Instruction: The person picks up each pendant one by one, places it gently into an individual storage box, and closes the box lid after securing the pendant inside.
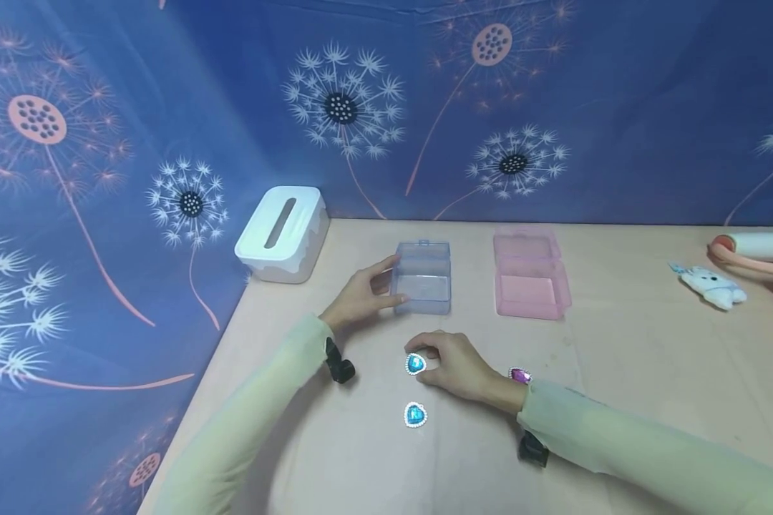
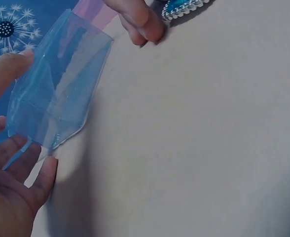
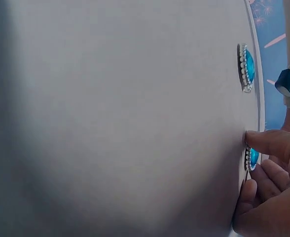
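Note:
In the head view, my left hand (image 1: 364, 292) rests against the left side of a clear blue plastic box (image 1: 425, 304), its fingers spread. The box's lid stands raised at the back. The left wrist view shows the thumb touching the blue box (image 2: 61, 84). My right hand (image 1: 462, 366) holds a blue heart-shaped gem (image 1: 415, 364) with a beaded white rim, low over the table, between thumb and fingers (image 3: 266, 185). Another blue heart gem (image 1: 415, 415) lies on the table nearer me. Beyond the right wrist, a purple gem (image 1: 519, 375) is partly hidden by the sleeve.
A pink plastic box (image 1: 530, 315) with its lid up stands right of the blue one. At the back left is a white tissue box (image 1: 283, 232). A small white plush toy (image 1: 712, 287) and a white roll (image 1: 763, 247) lie far right. Patterned blue cloth (image 1: 419, 107) hangs behind.

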A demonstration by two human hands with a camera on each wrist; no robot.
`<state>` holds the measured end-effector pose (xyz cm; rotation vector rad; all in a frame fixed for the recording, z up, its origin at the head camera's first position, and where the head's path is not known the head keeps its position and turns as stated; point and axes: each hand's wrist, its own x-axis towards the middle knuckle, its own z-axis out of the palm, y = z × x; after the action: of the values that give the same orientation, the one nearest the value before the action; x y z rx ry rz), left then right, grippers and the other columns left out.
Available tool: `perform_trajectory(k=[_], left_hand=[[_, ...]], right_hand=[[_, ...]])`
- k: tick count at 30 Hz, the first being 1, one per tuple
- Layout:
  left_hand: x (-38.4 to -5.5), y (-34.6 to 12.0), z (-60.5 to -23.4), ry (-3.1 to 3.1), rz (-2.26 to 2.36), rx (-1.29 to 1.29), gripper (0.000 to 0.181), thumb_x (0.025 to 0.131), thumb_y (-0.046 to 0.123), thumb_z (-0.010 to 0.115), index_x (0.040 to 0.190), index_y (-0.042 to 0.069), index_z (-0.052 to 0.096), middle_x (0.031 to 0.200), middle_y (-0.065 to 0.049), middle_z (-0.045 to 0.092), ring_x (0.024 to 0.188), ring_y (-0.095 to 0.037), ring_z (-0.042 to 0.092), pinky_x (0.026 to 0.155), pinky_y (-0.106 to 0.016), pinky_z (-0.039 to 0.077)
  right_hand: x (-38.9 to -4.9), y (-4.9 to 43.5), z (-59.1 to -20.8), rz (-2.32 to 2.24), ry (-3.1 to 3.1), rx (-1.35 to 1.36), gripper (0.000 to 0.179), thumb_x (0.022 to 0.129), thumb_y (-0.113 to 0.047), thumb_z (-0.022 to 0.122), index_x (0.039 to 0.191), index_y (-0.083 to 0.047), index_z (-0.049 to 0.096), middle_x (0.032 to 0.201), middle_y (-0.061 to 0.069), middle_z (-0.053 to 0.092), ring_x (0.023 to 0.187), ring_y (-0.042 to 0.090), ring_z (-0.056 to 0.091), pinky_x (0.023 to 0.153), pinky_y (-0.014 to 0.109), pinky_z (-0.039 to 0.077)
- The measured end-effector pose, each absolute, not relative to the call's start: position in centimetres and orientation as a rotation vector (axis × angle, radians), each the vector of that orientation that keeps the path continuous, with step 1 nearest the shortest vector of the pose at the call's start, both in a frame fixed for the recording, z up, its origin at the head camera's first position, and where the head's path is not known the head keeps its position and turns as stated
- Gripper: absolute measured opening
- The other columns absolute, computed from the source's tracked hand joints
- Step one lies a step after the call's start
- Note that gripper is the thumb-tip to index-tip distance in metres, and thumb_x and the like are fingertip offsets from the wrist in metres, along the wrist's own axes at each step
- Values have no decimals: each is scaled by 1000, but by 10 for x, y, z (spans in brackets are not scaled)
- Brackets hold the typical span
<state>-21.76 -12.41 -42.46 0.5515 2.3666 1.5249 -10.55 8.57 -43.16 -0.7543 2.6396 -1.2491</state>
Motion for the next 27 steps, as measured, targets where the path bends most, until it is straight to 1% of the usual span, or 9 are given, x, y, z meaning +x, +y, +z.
perform_trajectory(k=[2, 3, 6, 9, 15, 20, 23, 27], left_hand=[[-218, -125, -425, 2376, 1519, 553, 83, 81, 16, 79, 150, 10, 33, 155, -11, 35, 130, -31, 52, 104, -34, 47], [-218, -125, -426, 2395, 1507, 559, 83, 80, 17, 79, 150, 10, 34, 155, -11, 36, 131, -30, 51, 107, -35, 45], [-219, -126, -428, 2427, 1498, 570, 82, 79, 19, 81, 148, 9, 38, 153, -10, 40, 137, -26, 45, 114, -38, 36], [-218, -127, -428, 2439, 1510, 558, 81, 78, 20, 82, 147, 11, 41, 151, -8, 43, 141, -23, 38, 119, -38, 27], [-220, -127, -429, 2445, 1514, 539, 82, 77, 19, 83, 147, 13, 41, 152, -6, 42, 141, -24, 39, 118, -39, 29], [-220, -126, -429, 2445, 1525, 541, 82, 77, 17, 83, 147, 13, 41, 152, -7, 43, 141, -24, 38, 118, -39, 28], [-219, -125, -428, 2448, 1517, 542, 82, 77, 18, 82, 147, 13, 40, 152, -8, 42, 142, -23, 37, 119, -38, 28], [-219, -124, -427, 2455, 1513, 540, 81, 78, 16, 82, 147, 11, 41, 152, -7, 41, 142, -22, 37, 119, -37, 28]], right_hand=[[-106, 85, -432, -1232, 2653, -779, 36, 70, -5, 79, 104, -14, 72, 105, -1, 72, 98, 16, 65, 84, 32, 53], [-106, 85, -433, -1222, 2659, -793, 35, 71, -5, 79, 103, -14, 72, 104, -1, 72, 99, 16, 65, 84, 32, 53], [-104, 86, -433, -1204, 2661, -830, 32, 71, -6, 79, 101, -14, 72, 102, -2, 72, 99, 16, 65, 86, 33, 53], [-103, 86, -433, -1183, 2665, -896, 28, 73, -6, 78, 100, -13, 71, 102, -2, 71, 100, 16, 65, 90, 36, 53], [-105, 87, -430, -1141, 2668, -1010, 23, 77, -4, 75, 98, -10, 70, 103, 1, 71, 103, 18, 64, 93, 39, 53], [-105, 85, -429, -1135, 2686, -945, 22, 76, -8, 77, 97, -11, 71, 102, -1, 71, 102, 16, 64, 92, 37, 53], [-105, 85, -430, -1170, 2689, -855, 21, 75, -11, 79, 95, -15, 72, 98, -5, 71, 94, 12, 64, 86, 31, 53], [-106, 86, -427, -1328, 2580, -763, 20, 76, -12, 80, 94, -13, 72, 91, -4, 72, 82, 7, 64, 77, 23, 55]])
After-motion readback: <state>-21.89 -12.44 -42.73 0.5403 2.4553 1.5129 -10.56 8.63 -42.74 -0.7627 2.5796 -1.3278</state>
